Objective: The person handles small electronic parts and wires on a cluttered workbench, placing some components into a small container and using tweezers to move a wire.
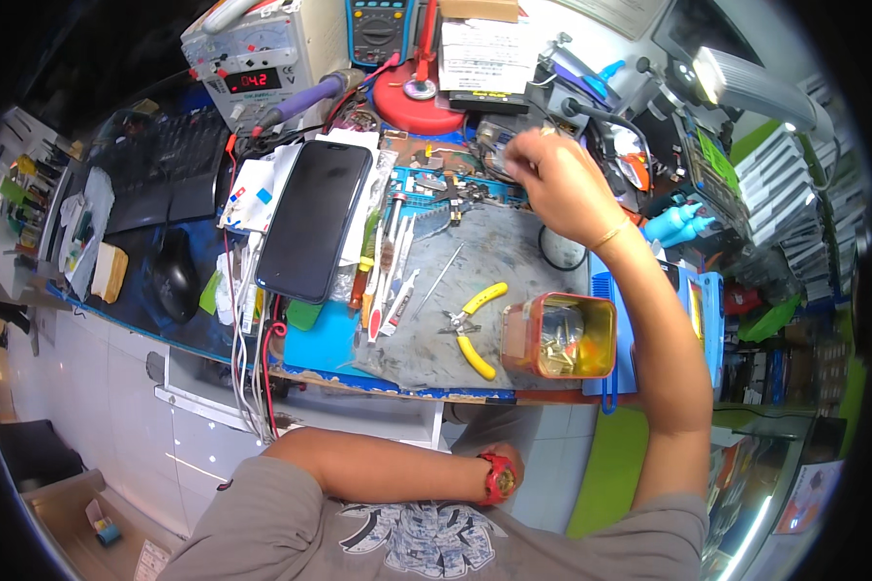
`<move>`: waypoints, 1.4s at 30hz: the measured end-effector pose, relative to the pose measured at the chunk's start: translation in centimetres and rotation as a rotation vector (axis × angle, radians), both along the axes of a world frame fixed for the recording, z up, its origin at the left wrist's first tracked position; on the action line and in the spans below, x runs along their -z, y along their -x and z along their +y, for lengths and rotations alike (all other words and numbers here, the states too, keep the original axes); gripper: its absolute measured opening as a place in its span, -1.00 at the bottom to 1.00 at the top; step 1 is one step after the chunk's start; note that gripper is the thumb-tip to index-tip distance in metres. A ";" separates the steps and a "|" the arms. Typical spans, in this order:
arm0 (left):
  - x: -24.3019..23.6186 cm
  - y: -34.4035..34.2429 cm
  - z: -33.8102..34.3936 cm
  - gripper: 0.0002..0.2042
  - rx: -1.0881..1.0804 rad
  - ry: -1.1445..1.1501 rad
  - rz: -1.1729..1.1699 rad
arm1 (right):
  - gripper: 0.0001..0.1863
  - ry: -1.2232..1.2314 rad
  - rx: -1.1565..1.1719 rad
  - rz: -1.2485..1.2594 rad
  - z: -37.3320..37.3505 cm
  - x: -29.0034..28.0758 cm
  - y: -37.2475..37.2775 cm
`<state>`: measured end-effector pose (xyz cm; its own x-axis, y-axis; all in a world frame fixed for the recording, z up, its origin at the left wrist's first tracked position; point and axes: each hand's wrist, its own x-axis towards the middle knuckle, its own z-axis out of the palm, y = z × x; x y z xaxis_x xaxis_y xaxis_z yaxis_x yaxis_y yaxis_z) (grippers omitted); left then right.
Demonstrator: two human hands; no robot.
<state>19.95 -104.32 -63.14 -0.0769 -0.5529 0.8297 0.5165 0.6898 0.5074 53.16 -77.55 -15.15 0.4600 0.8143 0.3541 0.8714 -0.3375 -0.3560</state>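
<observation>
at the back of the crowded workbench, the bare right hand [560, 179] hangs with bent fingers above the clutter; from where i stand, i cannot tell whether they pinch something. the small dark and metallic pieces [452, 198] lie around the bright blue work mat [419, 182], to the left of this hand. the left hand [513, 463] is low, in front of the bench, well apart from the right one, and i cannot tell if it is open or closed.

the pieces are tiny and crowded, so a careless fingertip could push one among the others, where it is difficult to find. the thin black cable loop [558, 268] lies near the right wrist and could catch on it. the square red and gold metal tin [516, 334] stands open close to the front edge; if the right forearm swings toward it, the tin may tip and spill the small brass-coloured pieces [558, 353] inside.
</observation>
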 end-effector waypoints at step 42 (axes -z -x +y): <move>-16.6 -6.2 7.1 -0.55 -0.281 0.373 0.754 | -0.82 0.034 -0.544 -0.360 39.7 -6.4 26.6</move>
